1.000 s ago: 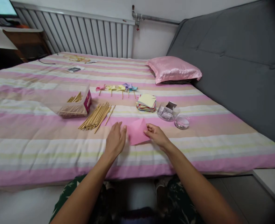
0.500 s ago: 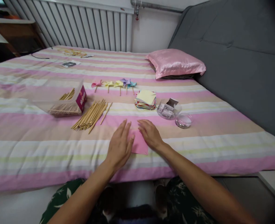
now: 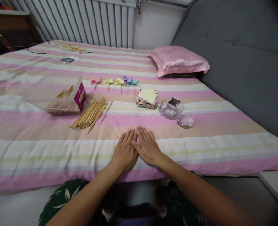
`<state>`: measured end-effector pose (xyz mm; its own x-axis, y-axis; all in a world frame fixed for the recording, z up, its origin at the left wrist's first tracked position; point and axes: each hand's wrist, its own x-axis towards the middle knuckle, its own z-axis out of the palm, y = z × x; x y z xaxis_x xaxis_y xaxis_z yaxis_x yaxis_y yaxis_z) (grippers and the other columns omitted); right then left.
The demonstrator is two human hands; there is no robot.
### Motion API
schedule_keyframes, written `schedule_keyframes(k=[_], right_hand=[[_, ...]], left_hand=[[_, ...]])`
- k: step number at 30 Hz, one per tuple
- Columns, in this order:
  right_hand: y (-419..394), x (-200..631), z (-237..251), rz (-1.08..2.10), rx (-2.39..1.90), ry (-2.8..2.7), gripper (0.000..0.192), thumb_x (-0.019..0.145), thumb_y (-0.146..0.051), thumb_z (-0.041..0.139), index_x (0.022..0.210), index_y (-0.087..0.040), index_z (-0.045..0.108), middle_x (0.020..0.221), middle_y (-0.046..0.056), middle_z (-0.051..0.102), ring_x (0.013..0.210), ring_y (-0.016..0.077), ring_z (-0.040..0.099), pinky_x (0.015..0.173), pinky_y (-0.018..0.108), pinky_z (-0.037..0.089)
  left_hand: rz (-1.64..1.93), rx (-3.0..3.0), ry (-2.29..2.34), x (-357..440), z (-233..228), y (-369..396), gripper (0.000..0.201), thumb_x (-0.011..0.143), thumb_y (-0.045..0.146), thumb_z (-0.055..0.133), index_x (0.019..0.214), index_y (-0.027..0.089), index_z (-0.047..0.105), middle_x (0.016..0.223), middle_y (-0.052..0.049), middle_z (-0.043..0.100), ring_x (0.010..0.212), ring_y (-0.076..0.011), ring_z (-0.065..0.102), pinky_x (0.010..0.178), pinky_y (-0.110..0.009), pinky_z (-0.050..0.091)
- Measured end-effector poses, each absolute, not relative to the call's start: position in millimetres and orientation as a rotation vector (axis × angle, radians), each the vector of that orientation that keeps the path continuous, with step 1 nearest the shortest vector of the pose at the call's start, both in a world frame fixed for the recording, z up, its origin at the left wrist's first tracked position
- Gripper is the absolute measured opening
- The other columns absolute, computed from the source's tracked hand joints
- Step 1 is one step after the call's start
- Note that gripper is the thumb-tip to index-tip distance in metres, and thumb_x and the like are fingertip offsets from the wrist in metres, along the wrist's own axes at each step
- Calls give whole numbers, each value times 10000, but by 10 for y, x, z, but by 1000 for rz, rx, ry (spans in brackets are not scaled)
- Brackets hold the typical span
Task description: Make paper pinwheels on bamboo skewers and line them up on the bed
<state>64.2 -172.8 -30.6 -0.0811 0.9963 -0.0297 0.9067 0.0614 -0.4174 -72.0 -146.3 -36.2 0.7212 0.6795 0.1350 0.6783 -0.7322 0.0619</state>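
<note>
My left hand (image 3: 126, 150) lies flat near the front edge of the bed, fingers stretched out. Beside it my right hand (image 3: 147, 145) is also flat, its thumb crossing over the left hand. Both cover a square of pink paper (image 3: 138, 141), of which only a sliver shows between them. Beyond the hands sits a stack of coloured paper squares (image 3: 147, 96), pale yellow on top. To the left lies a pile of thin wooden sticks (image 3: 90, 115), with one stick (image 3: 106, 112) apart from it.
A clear plastic box (image 3: 58, 100) with sticks stands at left. Several paper pinwheels (image 3: 109, 82) lie in a row farther back. Two clear round containers, the larger (image 3: 170, 110) and the smaller (image 3: 186, 121), stand at right. A pink pillow (image 3: 178, 61) rests against the grey headboard (image 3: 235, 62).
My hands have come together and pressed down flat over the pink paper, which lay largely exposed between them before. The view has tilted slightly downward.
</note>
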Motion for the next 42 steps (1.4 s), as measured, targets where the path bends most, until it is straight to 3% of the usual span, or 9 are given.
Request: schedule_keyframes(k=[5,9,14,18,21,27,32,39,42], right_hand=[[-1756,671,-289,491,-1981,-2021,731,897,-579,169,1445,-97,165,1521,107,125,1409,249,63,1128,501,49],[-1734,731,-290,511,-1924,-1884,702,896,-566,236,1421,-102,265,1498,150,215,1397,281,143,1114,526,98],[-1612,963,-210,547,-1852,-1454,576,901,-518,275,1247,-118,503,1292,183,530,1220,271,474,1014,466,344],[-1572,1127,-184,734,-1975,-1300,502,800,-480,522,1157,-127,547,933,136,690,899,259,647,810,402,471],[-1578,1136,-220,755,-2002,-1317,461,730,-442,621,1078,-141,582,775,101,690,799,264,654,732,385,477],[-1598,1008,-281,1085,-1690,-1036,415,635,-347,718,979,-173,563,784,56,699,683,197,655,635,330,503],[-1647,863,-182,1383,-1281,-840,404,574,-300,775,911,-158,602,843,72,715,760,194,669,712,333,523],[-1745,831,-19,1415,-1122,-840,378,624,-324,765,944,-163,642,898,63,713,778,176,668,742,320,521],[-1781,831,25,1424,-1087,-870,365,631,-335,766,934,-174,642,897,56,710,776,175,668,737,319,522]], left_hand=[[270,2845,1211,-744,-313,-1461,555,899,345,329,1369,52,365,1435,-176,355,1352,-260,276,1105,-437,209],[325,2720,1251,-770,-242,-1438,608,898,445,327,1343,37,394,1406,-212,389,1330,-283,321,1090,-462,235],[578,2315,1402,-856,-42,-1328,572,907,463,289,1276,65,466,1326,-194,499,1258,-277,427,1036,-448,328],[803,1882,1429,-958,57,-1224,550,874,536,322,1079,114,609,1118,-167,637,1084,-299,561,941,-458,403],[856,1419,1374,-983,69,-1177,530,806,599,421,912,130,644,951,-137,675,927,-284,624,858,-422,454],[847,756,1282,-923,190,-1165,377,795,458,537,876,95,598,883,-131,652,828,-195,639,855,-329,469],[820,639,1229,-936,242,-1160,293,814,393,522,826,110,596,824,-107,648,727,-161,634,772,-298,489],[713,655,1098,-936,346,-1206,327,759,443,552,802,125,609,653,-33,623,507,-120,563,521,-245,436],[677,667,1001,-918,371,-1263,330,728,454,597,813,138,631,635,-18,637,488,-121,566,490,-237,423]])
